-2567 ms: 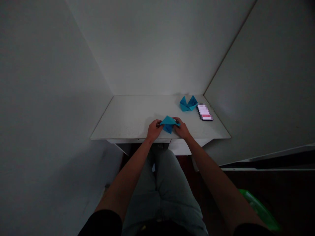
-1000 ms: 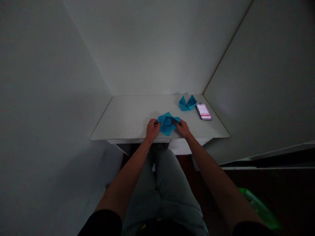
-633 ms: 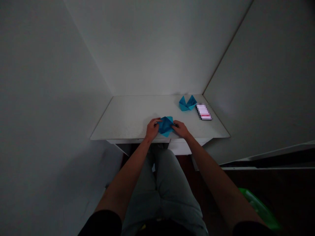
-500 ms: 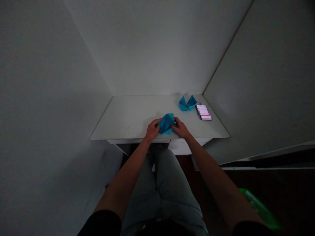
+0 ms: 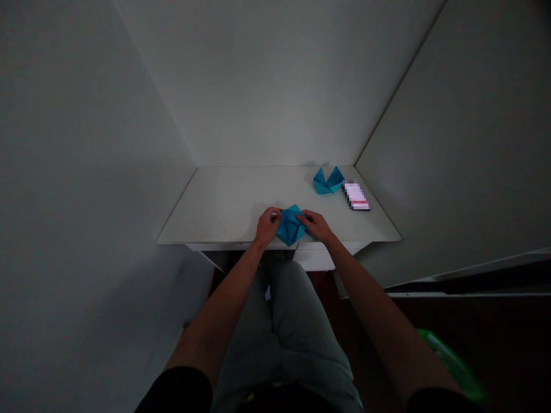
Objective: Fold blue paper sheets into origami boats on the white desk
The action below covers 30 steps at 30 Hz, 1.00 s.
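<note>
At the bottom of the frame are the person's grey-trousered legs (image 5: pixel 284 338), with both bare forearms running up from the lower corners toward the middle. In the lower right corner a green thing (image 5: pixel 451 364) lies on the dark floor; what it is cannot be told. Just above the middle of the frame, at the near edge of the white table (image 5: pixel 219 206), the left hand (image 5: pixel 267 225) and the right hand (image 5: pixel 317 225) meet around a blue folded paper (image 5: pixel 290 225). Each hand is closed on one side of the paper, fingers curled over its upper corner, the left on its left side and the right on its right; the paper's lower point hangs at the table's front edge between the two wrists. Farther back, toward the right rear corner of the table, a second blue paper figure (image 5: pixel 328 180) stands with two raised points, well apart from the hands. Just beside it on the right lies a small flat pink and white thing (image 5: pixel 356 196), blurred. Pale walls close in the table on the left, rear and right.
</note>
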Motion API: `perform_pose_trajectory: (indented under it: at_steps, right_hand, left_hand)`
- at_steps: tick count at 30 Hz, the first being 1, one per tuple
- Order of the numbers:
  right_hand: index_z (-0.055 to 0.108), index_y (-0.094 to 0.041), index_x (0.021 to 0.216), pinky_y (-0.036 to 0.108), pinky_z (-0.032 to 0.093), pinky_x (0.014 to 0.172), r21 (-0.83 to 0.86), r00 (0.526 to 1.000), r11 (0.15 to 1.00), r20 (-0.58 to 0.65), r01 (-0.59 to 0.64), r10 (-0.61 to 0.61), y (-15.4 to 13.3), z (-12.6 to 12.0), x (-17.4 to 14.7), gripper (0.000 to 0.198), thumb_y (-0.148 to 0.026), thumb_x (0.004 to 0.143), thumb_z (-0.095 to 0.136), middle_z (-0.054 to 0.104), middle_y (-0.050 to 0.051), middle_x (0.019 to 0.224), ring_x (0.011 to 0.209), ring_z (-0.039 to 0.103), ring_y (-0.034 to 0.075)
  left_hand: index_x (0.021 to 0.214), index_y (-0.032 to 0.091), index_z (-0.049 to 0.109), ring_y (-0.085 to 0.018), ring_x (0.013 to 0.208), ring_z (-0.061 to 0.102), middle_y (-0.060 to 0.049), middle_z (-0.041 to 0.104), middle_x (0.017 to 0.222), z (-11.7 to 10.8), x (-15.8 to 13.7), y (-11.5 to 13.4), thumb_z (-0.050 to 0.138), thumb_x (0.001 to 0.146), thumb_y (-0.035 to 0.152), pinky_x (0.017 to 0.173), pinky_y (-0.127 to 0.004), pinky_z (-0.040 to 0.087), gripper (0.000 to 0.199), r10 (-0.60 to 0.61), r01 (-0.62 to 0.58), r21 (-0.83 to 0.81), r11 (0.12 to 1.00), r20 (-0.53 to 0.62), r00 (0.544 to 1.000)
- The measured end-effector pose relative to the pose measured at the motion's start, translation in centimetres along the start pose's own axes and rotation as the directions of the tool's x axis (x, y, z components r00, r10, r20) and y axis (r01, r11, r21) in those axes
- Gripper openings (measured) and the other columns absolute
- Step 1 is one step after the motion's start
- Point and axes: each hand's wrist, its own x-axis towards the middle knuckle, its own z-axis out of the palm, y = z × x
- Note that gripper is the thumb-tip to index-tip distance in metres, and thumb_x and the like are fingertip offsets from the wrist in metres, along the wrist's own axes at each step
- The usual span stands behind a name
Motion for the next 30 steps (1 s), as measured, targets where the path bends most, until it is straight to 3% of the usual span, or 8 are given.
perform_pose_trajectory:
  at_steps: [2, 4, 8, 11, 21, 30]
  right_hand:
    - [0.082, -0.025, 0.104, 0.037, 0.057, 0.08, 0.012, 1.0, 1.0, 0.0, -0.001, 0.001, 0.0, 0.0, 0.0, 0.05, -0.072, 0.094, 0.066, 0.08, 0.004, 0.093, 0.086, 0.071, 0.026]
    - [0.082, -0.025, 0.102, 0.036, 0.056, 0.079, 0.011, 1.0, 1.0, 0.008, 0.008, -0.009, -0.1, 0.0, 0.0, 0.049, -0.071, 0.094, 0.066, 0.079, 0.004, 0.091, 0.084, 0.07, 0.025]
    - [0.08, -0.025, 0.095, 0.036, 0.055, 0.079, -0.001, 0.999, 1.0, 0.037, 0.025, -0.025, -0.4, -0.1, -0.1, 0.047, -0.07, 0.094, 0.068, 0.077, 0.002, 0.086, 0.083, 0.069, 0.024]
    - [0.082, -0.026, 0.099, 0.038, 0.056, 0.087, 0.004, 0.997, 0.999, 0.065, 0.038, -0.038, -0.7, -0.2, -0.1, 0.045, -0.068, 0.094, 0.069, 0.081, 0.003, 0.095, 0.091, 0.072, 0.026]
    - [0.083, -0.025, 0.101, 0.038, 0.056, 0.089, 0.025, 0.997, 0.999, 0.067, 0.044, -0.046, -1.2, -0.3, -0.2, 0.044, -0.066, 0.093, 0.07, 0.081, 0.004, 0.098, 0.092, 0.073, 0.026]
    - [0.079, -0.025, 0.099, 0.037, 0.055, 0.086, -0.022, 0.997, 0.999, 0.066, 0.04, -0.039, -1.1, -0.1, -0.2, 0.046, -0.068, 0.094, 0.066, 0.079, 0.004, 0.094, 0.089, 0.071, 0.026]
  left_hand:
    - [0.088, 0.022, 0.074, -0.022, 0.107, 0.077, -0.008, 0.081, 0.114, 0.0, 0.0, 0.2, 0.067, 0.093, 0.015, 0.101, -0.037, 0.06, 0.01, 0.019, -0.02, 0.068, 0.997, 0.015, 1.0]
    - [0.096, 0.022, 0.079, -0.023, 0.102, 0.077, -0.007, 0.082, 0.11, 0.1, -0.1, 0.3, 0.071, 0.092, 0.016, 0.099, -0.038, 0.06, 0.011, -0.002, 0.0, 0.133, 0.991, 0.017, 1.0]
    - [0.11, 0.024, 0.08, -0.024, 0.097, 0.077, -0.007, 0.083, 0.111, 0.2, -0.4, 0.3, 0.086, 0.087, 0.03, 0.093, -0.039, 0.059, 0.024, -0.027, 0.019, 0.192, 0.981, 0.04, 0.999]
    - [0.111, 0.024, 0.079, -0.024, 0.096, 0.076, -0.006, 0.083, 0.109, 0.3, -0.5, 0.4, 0.09, 0.085, 0.039, 0.09, -0.037, 0.058, 0.032, -0.038, 0.027, 0.232, 0.972, 0.045, 0.998]
    - [0.108, 0.025, 0.078, -0.022, 0.09, 0.074, -0.004, 0.082, 0.102, 0.1, -0.7, 0.9, 0.082, 0.093, 0.042, 0.084, -0.034, 0.055, 0.023, -0.051, 0.036, 0.29, 0.956, 0.046, 0.998]
    - [0.103, 0.025, 0.077, -0.023, 0.096, 0.077, -0.005, 0.082, 0.105, 0.3, -0.7, 0.5, 0.074, 0.098, 0.039, 0.093, -0.037, 0.059, 0.015, 0.0, -0.011, 0.252, 0.968, 0.043, 0.999]
